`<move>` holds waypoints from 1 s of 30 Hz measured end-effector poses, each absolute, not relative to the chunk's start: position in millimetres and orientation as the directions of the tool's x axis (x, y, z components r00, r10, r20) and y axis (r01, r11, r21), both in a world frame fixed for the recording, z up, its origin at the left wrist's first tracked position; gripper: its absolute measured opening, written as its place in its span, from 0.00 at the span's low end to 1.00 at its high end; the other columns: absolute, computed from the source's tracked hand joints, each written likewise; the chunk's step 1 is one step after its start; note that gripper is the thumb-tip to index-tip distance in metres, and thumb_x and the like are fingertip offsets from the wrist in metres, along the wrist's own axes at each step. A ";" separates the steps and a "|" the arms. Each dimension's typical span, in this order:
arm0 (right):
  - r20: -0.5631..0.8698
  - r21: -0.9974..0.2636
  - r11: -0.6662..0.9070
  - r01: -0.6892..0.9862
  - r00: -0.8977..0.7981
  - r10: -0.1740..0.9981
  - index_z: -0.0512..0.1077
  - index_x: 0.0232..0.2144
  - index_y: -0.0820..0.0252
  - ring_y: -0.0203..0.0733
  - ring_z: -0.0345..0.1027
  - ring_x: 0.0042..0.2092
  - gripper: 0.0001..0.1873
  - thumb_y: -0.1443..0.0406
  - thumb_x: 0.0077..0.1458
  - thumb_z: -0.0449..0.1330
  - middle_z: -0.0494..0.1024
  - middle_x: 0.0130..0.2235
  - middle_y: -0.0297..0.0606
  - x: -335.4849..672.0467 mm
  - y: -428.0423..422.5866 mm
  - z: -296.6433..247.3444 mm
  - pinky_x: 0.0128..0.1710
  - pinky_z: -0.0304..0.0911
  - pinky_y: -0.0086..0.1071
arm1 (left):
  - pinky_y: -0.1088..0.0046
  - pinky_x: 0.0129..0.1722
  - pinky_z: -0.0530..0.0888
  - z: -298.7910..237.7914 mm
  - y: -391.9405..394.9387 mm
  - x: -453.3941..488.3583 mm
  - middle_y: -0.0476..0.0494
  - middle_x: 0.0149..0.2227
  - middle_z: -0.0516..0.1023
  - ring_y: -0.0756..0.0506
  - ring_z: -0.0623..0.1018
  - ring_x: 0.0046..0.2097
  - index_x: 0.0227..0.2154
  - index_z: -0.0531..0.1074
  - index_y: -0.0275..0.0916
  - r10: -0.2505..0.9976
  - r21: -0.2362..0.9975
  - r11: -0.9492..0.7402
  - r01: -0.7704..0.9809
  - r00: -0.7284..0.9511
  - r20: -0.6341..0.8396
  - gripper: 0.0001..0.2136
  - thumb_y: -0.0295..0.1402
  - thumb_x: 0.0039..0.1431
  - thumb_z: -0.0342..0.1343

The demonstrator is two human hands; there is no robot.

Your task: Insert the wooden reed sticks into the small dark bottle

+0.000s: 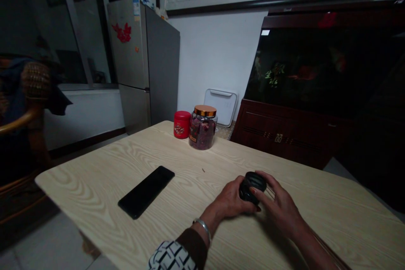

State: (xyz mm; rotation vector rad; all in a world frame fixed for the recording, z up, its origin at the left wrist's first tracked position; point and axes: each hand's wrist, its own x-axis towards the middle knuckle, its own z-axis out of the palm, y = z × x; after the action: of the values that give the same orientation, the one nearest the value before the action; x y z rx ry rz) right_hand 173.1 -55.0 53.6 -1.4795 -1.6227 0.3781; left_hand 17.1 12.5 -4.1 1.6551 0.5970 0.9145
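Observation:
Both of my hands are at a small black round container [253, 185] with a glossy, lid-like top, just over the right half of the table. My left hand [232, 198] wraps round its left side and underside, thumb toward me. The fingers of my right hand [280, 202] grip the top from the right, with the thumb on the near side and the forefinger along the far edge. Its exact kind cannot be made out, and my fingers cover much of its body. A silver bangle [204, 228] circles my left wrist.
A black phone [146, 192] lies flat on the wooden table [104, 168] at left. Toward the far edge stand a red canister [182, 125] and a glass jar [202, 133] with a copper-coloured lid. Beyond are a fridge [163, 63] and a dark fish tank [303, 67].

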 end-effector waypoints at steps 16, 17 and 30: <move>0.364 -0.857 0.244 0.454 0.196 0.911 0.55 0.65 0.52 0.52 0.65 0.60 0.40 0.53 0.54 0.63 0.66 0.63 0.44 162.6 -58.4 22.1 0.58 0.63 0.46 | 0.67 0.45 0.73 -1.6 11.4 18.2 0.41 0.44 0.78 0.41 0.77 0.45 0.52 0.69 0.36 0.748 0.954 -0.249 -0.166 0.593 0.298 0.32 0.32 0.40 0.71; 0.365 -0.862 0.252 0.439 0.194 0.910 0.56 0.64 0.52 0.51 0.66 0.60 0.39 0.53 0.53 0.63 0.67 0.63 0.44 162.7 -57.3 19.9 0.58 0.63 0.45 | 0.66 0.45 0.73 -2.1 11.8 18.6 0.41 0.44 0.78 0.41 0.77 0.44 0.52 0.69 0.36 0.745 0.955 -0.245 -0.169 0.598 0.297 0.32 0.31 0.41 0.70; 0.403 -0.838 0.260 0.479 0.223 0.888 0.70 0.52 0.59 0.53 0.72 0.53 0.28 0.54 0.52 0.65 0.79 0.50 0.44 155.8 -58.4 9.8 0.54 0.65 0.44 | 0.66 0.47 0.72 -1.8 8.6 14.6 0.39 0.48 0.75 0.39 0.75 0.47 0.53 0.67 0.35 0.734 0.930 -0.362 -0.066 0.595 0.328 0.34 0.26 0.38 0.69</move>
State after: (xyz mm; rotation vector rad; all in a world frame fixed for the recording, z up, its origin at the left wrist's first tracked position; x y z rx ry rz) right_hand 155.8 -58.4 9.8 -1.3776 -1.4156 0.4619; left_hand 14.6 8.6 -1.8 1.7500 0.5508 0.9304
